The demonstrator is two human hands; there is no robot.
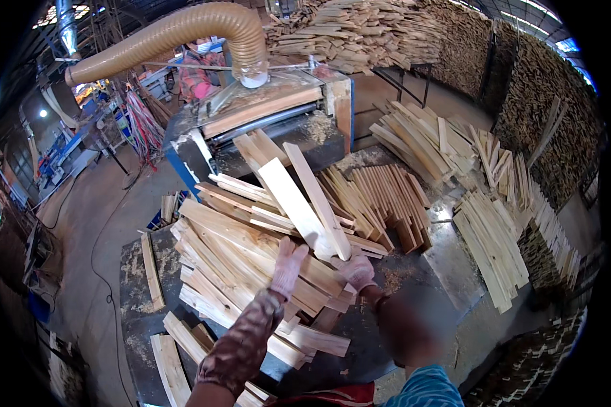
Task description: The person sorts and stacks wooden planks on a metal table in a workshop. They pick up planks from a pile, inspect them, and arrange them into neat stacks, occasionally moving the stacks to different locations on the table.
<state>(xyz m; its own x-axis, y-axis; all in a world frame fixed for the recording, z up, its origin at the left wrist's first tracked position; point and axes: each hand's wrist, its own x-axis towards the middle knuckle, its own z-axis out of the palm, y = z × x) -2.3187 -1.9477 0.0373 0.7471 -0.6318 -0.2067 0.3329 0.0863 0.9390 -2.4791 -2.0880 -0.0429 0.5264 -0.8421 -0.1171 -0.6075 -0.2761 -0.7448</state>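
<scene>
My right hand, in a pale pinkish work glove, grips the near end of a narrow wooden board that slants up toward the machine. Close along its left side lies a wider, brightly lit board; whether my right fingers also touch it I cannot tell. My left hand, gloved the same way, has its fingers stretched out over the heap of planks and seems to hold nothing. Beyond the boards stands a planer-like machine with a roller across its opening; a pair of boards reaches up to it.
A tan ribbed hose rises from the machine. Stacked strips and more planks lie to the right. Loose boards rest on the dark table at left. Behind the machine is another person. A cable crosses the floor.
</scene>
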